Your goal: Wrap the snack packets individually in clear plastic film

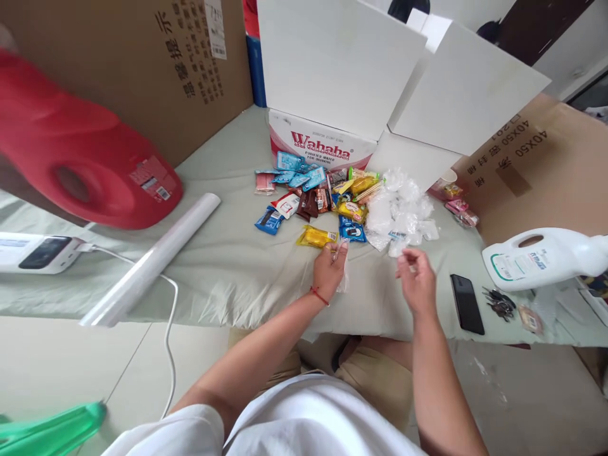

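My left hand (329, 273) is closed, thumb on top, pinching a clear plastic bag (344, 282) that hangs just right of its fingers. Right beyond it lie a yellow-wrapped snack (317, 237) and a blue snack packet (352, 230). My right hand (417, 278) has its fingers curled in and pressed together; what they hold, if anything, I cannot make out. Its fingertips are at the near edge of a heap of crumpled clear plastic bags (403, 206). Left of that heap sits a pile of wrapped snacks, with light-blue packets (297, 170) and brown packets (308, 206).
Behind the pile stands a white Wahaha carton (323, 142) with raised flaps. A red jug (109, 164), a plastic roll (156, 259) and a white cable (175, 316) are at left. At right are a phone (467, 304), keys (500, 305) and a white bottle (541, 259).
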Tool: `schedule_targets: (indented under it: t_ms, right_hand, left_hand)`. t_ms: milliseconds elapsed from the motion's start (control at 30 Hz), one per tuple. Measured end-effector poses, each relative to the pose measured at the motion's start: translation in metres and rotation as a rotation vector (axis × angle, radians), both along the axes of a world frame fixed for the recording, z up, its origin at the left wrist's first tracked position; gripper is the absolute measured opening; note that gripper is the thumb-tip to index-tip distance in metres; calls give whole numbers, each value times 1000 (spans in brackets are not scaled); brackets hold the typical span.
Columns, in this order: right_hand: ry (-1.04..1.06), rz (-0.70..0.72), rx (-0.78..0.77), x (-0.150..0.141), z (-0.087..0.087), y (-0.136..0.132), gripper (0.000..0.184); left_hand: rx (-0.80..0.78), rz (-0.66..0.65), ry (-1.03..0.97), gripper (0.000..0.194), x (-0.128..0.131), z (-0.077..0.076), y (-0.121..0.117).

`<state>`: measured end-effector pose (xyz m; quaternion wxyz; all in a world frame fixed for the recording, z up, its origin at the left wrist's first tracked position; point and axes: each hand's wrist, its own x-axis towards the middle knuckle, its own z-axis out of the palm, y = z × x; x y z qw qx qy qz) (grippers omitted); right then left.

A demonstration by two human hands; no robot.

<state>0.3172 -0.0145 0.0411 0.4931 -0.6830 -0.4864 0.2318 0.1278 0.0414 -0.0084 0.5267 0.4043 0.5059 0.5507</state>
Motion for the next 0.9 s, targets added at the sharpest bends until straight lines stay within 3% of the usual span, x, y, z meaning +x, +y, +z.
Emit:
schedule_targets:
  t_ms: [67,133,233,300,400,600,767,900]
  right_hand:
    - [217,291,-51,-36,-12,-16,46]
    - [340,397,-110,-66,-27,-27,48]
    - [516,290,-138,-85,-46,-33,35]
    - [647,198,-128,-81,-51,-35,36]
    - [731,83,-109,-65,-51,-39,42]
    - [857,-23,-37,-40,-44,-47,45]
    - [665,-46,-30,-33,-43,-52,49]
    - [504,-78,-24,-46,-43,-50,60]
  left_hand:
    - [-27,10,-74,44,-3,1,-13]
    - [-141,-49,-212,56,-3,3,-24]
    - [-295,-130,-351,66,-7,6,-31]
    - [-321,-104,-374,67,-16,9,-30]
    - [-320,-73,-385,65,-33,11,-26]
    - [-259,-250,-270,46,-57,7,-25]
    - [-221,-121,-276,43,-67,5,-22]
    - [-88,-142,-222,38,-58,11,-35]
